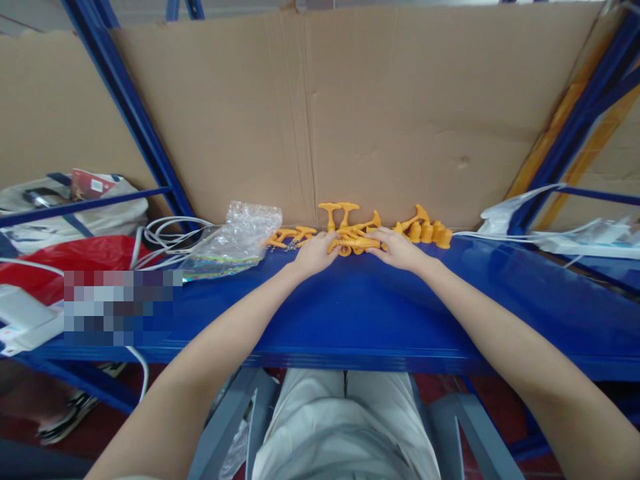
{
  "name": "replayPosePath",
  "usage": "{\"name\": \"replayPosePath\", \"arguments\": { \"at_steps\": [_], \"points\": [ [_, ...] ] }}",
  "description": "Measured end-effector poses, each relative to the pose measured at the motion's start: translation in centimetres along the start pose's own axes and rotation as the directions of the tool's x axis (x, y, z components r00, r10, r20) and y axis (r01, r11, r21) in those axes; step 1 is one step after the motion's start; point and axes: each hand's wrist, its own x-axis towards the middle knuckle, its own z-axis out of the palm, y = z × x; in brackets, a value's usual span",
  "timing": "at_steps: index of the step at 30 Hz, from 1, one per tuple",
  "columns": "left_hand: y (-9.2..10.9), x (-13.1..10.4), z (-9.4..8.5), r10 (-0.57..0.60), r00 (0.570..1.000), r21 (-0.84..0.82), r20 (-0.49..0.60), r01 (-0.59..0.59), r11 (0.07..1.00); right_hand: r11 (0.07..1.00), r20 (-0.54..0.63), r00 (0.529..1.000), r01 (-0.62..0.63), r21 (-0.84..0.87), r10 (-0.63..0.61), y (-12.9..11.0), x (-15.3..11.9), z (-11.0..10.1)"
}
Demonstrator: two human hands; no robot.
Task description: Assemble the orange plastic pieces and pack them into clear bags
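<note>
A pile of yellow-orange plastic T-shaped pieces (356, 241) lies at the back of the blue shelf, by the cardboard. My left hand (317, 253) is at the pile's left side, its fingers curled against the pieces. From the right side, my right hand (396, 248) curls its fingers on the same pile. Two upright T-shaped pieces (340, 212) stand behind it. Left of my left hand lie more yellow pieces (290, 235) with small metallic bits. Beyond my right hand is a row of yellow cup-like pieces (427, 232). My fingertips are partly hidden among the pieces.
A clear plastic bag (240, 233) lies left of the pieces, near white cables (167, 233) and a red bag (90, 257). White power strips (30, 327) sit at the far left and right. Blue posts (135, 120) frame the cardboard wall (390, 100). The shelf's front edge (345, 359) crosses before my lap.
</note>
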Motion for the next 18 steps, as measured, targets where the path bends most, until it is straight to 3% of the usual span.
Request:
{"name": "replayPosePath", "arguments": {
  "at_steps": [6,12,18],
  "points": [
    [-1.3,0.5,0.7,0.075,0.994,-0.175,-0.080,-0.088,0.981,0.999,-0.033,0.999,0.027,0.029,-0.026,0.6,0.1,0.4],
    [-1.4,0.5,0.9,0.006,0.997,-0.293,-0.079,-0.029,0.956,0.999,-0.054,0.998,0.024,0.036,-0.022,0.7,0.0,0.6],
    [-1.2,0.3,0.7,0.040,0.991,-0.211,-0.128,-0.067,0.975,0.995,-0.041,0.999,-0.019,0.093,0.023,1.1,0.1,1.2]
  ]
}}
